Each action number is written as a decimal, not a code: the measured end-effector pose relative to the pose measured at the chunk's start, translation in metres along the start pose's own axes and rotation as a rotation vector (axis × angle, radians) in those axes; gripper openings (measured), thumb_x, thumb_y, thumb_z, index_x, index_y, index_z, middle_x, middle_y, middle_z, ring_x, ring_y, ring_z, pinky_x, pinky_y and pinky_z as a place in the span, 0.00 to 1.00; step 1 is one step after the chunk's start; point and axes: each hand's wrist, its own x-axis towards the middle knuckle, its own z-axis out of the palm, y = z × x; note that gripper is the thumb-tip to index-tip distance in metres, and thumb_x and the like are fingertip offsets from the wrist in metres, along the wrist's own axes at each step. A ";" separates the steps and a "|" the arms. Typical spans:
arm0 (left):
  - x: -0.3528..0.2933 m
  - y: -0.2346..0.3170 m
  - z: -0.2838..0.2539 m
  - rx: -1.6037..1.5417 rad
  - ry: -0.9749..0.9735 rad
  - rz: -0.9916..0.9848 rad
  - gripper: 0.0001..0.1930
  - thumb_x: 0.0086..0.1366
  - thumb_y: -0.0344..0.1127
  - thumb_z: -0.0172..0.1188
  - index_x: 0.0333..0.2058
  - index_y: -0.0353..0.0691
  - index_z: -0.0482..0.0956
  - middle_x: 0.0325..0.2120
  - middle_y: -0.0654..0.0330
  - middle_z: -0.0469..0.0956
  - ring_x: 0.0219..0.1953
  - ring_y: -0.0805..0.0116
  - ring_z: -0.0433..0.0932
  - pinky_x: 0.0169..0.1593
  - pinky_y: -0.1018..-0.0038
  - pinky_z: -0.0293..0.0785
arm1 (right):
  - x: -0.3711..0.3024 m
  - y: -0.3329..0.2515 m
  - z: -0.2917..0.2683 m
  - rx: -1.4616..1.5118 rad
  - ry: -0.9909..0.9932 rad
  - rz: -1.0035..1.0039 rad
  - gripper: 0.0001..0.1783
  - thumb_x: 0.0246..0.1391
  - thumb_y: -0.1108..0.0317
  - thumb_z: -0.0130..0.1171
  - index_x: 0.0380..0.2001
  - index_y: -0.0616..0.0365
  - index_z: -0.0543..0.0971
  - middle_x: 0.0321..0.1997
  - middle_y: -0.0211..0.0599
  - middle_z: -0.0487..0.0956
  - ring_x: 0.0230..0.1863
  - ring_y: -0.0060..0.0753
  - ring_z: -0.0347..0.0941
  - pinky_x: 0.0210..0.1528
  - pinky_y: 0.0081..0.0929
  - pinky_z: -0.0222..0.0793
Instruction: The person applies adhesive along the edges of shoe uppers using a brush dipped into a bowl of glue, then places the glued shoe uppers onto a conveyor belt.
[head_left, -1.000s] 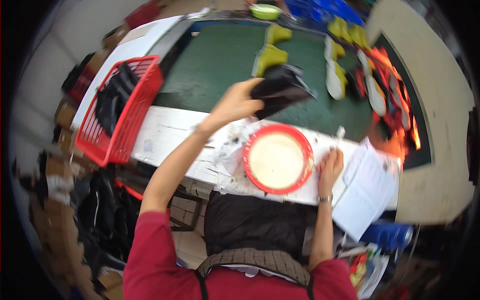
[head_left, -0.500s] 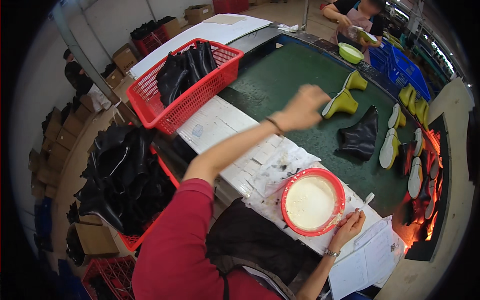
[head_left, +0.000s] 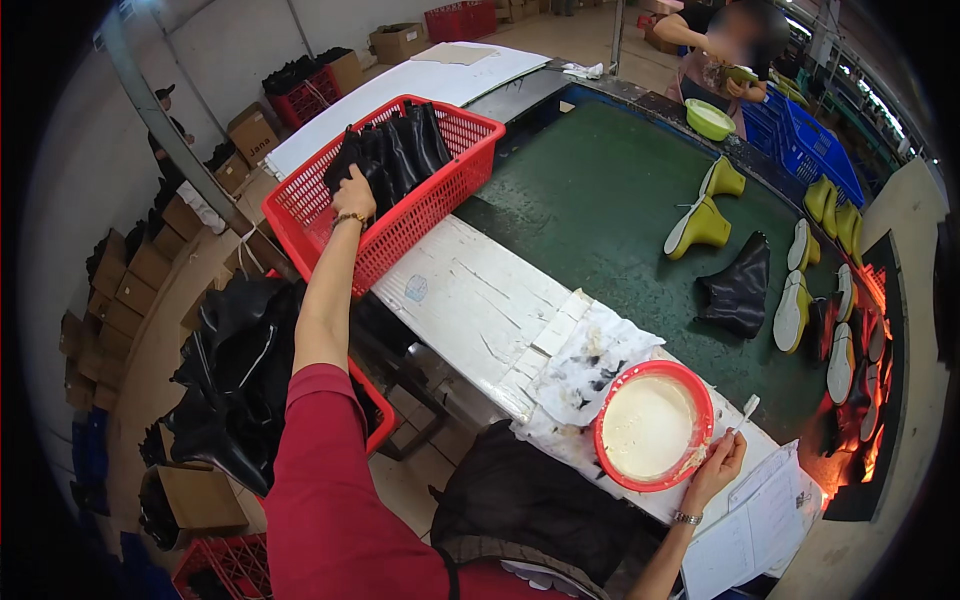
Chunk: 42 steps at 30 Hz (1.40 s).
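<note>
Touching boots (head_left: 405, 148) in the basket (head_left: 440, 203), at the left edge of the bench (head_left: 470, 285), with left hand (head_left: 355, 195); cannot tell if clamped. Pinching brush (head_left: 750, 406) in right hand (head_left: 718, 465) near right edge, beside green surface (head_left: 590, 190), with cartons (head_left: 140, 285) farther left.

Cardboard boxes (head_left: 135, 292) stacked at left; blue crate (head_left: 822, 152) upper right.

The shirt (head_left: 318, 450) is maroon, short-sleeved; a dark bracelet (head_left: 349, 217) rings the left wrist (head_left: 346, 236), a silvery metal band (head_left: 687, 518) the right.
</note>
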 end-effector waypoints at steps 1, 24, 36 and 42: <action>-0.002 0.021 0.005 0.091 0.190 -0.031 0.42 0.64 0.33 0.65 0.72 0.52 0.52 0.61 0.39 0.66 0.62 0.35 0.70 0.57 0.38 0.72 | 0.001 -0.001 -0.001 -0.018 0.011 -0.017 0.10 0.74 0.64 0.53 0.46 0.61 0.77 0.25 0.19 0.68 0.24 0.10 0.57 0.24 0.14 0.52; -0.028 0.035 -0.089 -0.264 0.560 0.808 0.11 0.61 0.31 0.66 0.40 0.44 0.75 0.38 0.55 0.81 0.44 0.47 0.78 0.45 0.54 0.75 | 0.002 0.001 -0.002 0.013 -0.052 -0.006 0.10 0.73 0.64 0.55 0.46 0.61 0.77 0.25 0.17 0.67 0.25 0.10 0.56 0.25 0.15 0.49; -0.053 0.063 -0.249 -0.891 0.456 0.706 0.33 0.64 0.54 0.71 0.57 0.37 0.71 0.27 0.55 0.82 0.20 0.73 0.78 0.26 0.74 0.74 | 0.004 0.008 -0.007 0.028 -0.055 -0.005 0.11 0.73 0.64 0.55 0.48 0.61 0.77 0.26 0.18 0.68 0.25 0.09 0.57 0.25 0.14 0.51; -0.072 0.074 -0.260 -0.512 0.648 0.817 0.27 0.66 0.51 0.69 0.56 0.43 0.71 0.33 0.52 0.84 0.30 0.58 0.84 0.35 0.65 0.80 | 0.003 0.004 -0.005 0.045 -0.074 0.005 0.11 0.73 0.64 0.55 0.48 0.62 0.77 0.26 0.18 0.69 0.26 0.09 0.58 0.26 0.14 0.52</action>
